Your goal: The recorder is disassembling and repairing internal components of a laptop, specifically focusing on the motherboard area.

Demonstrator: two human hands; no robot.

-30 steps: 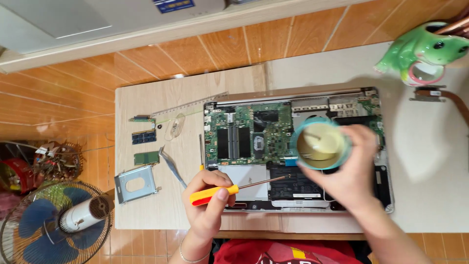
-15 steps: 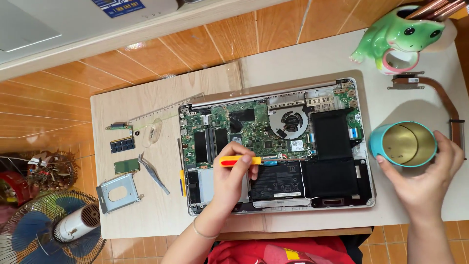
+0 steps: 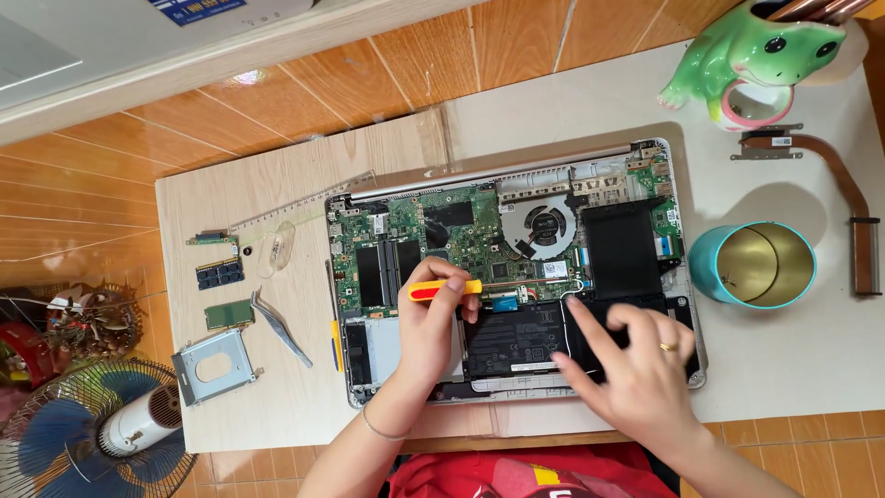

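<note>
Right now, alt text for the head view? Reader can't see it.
Seen from above, an opened laptop lies on a wooden board, its circuit board and black battery exposed. The left hand holds a yellow and red screwdriver over it; the right hand rests fingers on the battery. A teal tin, tweezers and loose parts lie around.

Green frog figurine (image 3: 758,57), teal tin (image 3: 753,264), copper heat pipe (image 3: 848,198), tweezers (image 3: 279,326), fan (image 3: 83,433).

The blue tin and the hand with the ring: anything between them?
In the head view, only the laptop's edge and bare table separate the tin from the right hand.
</note>
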